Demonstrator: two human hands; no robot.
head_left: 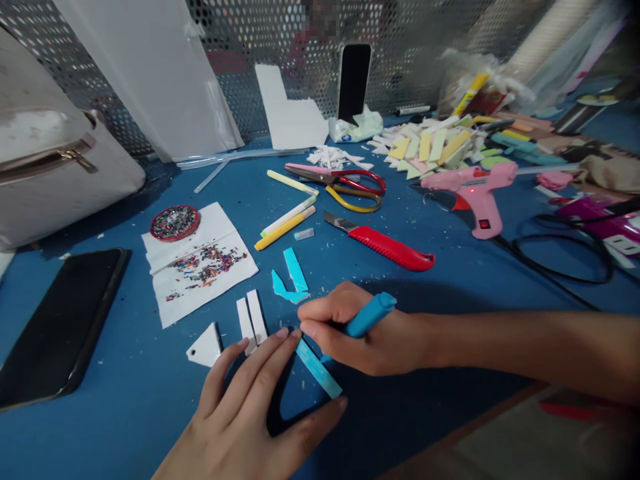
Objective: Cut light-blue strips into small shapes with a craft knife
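My right hand (360, 330) is closed around a blue marker (370, 315) whose tip meets a narrow light-blue strip (319, 367) lying on the blue table (125, 400). My left hand (255, 407) lies flat with fingers spread; thumb and forefinger press the strip at both ends. Beside the fingertips lie two white strips (251, 319) and a white triangle piece (205, 347). Two blue-coloured cut pieces (291, 275) rest just beyond my right hand.
A red-handled knife (385, 243), scissors (345, 183), pastel markers (287, 220), pink glue gun (475, 190) with cord, a heap of coloured strips (435, 143), paper with glitter and a red lid (175, 222), a black phone (60, 320), a white bag (55, 167), an upright phone (354, 80).
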